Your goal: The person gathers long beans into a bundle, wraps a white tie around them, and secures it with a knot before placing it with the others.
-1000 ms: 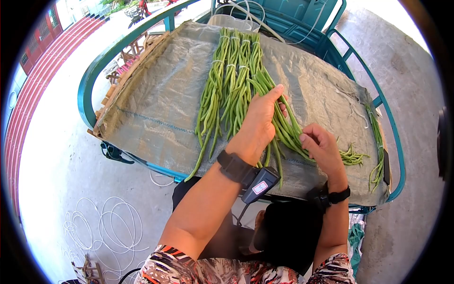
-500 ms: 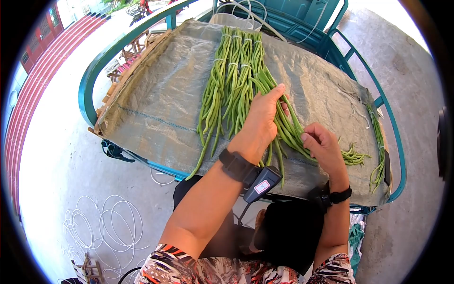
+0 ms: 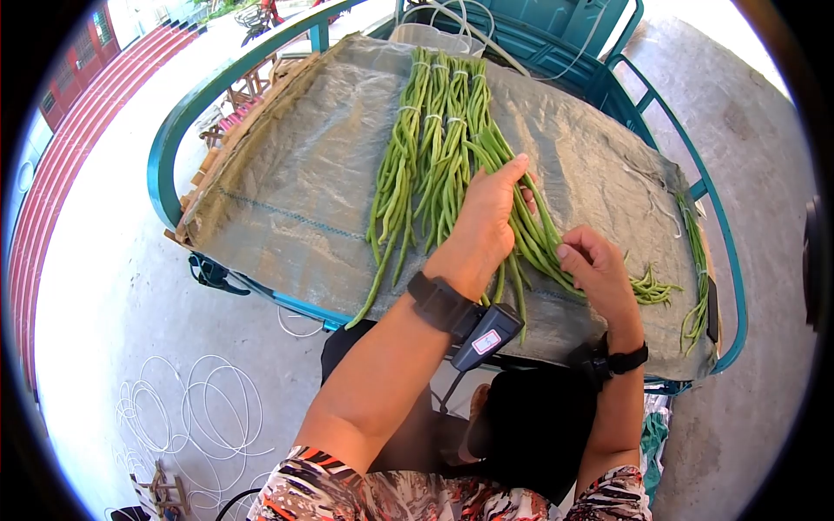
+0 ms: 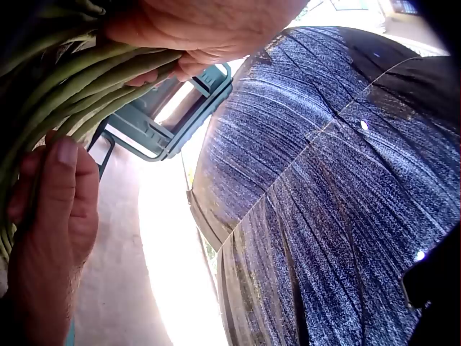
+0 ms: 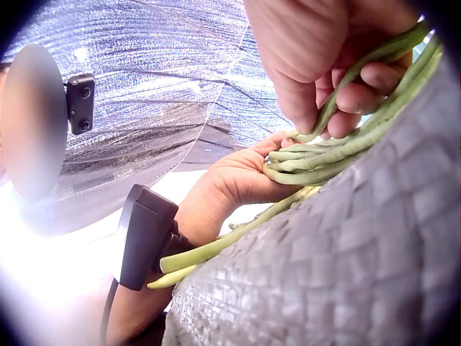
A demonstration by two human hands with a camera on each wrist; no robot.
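In the head view my left hand (image 3: 488,213) grips a loose bunch of long green beans (image 3: 532,234) around its middle, thumb on top. Lower right on the same bunch, my right hand (image 3: 604,273) pinches a bean between thumb and curled fingers. The right wrist view shows that pinched bean (image 5: 338,97) close up, with my left hand (image 5: 234,180) behind the bean ends. Left of the hands lie several long-bean bundles (image 3: 404,165) side by side, bound with pale ties.
A grey woven sheet (image 3: 295,182) covers the bed of a teal cart with raised rails (image 3: 161,165). Short bean pieces (image 3: 653,286) lie right of my right hand, and another tied bundle (image 3: 695,269) along the right edge. A clear plastic tub (image 3: 426,35) stands at the back.
The view has shifted slightly, so everything sits a little further right. Both hands keep their hold on the beans, with no clear movement otherwise.
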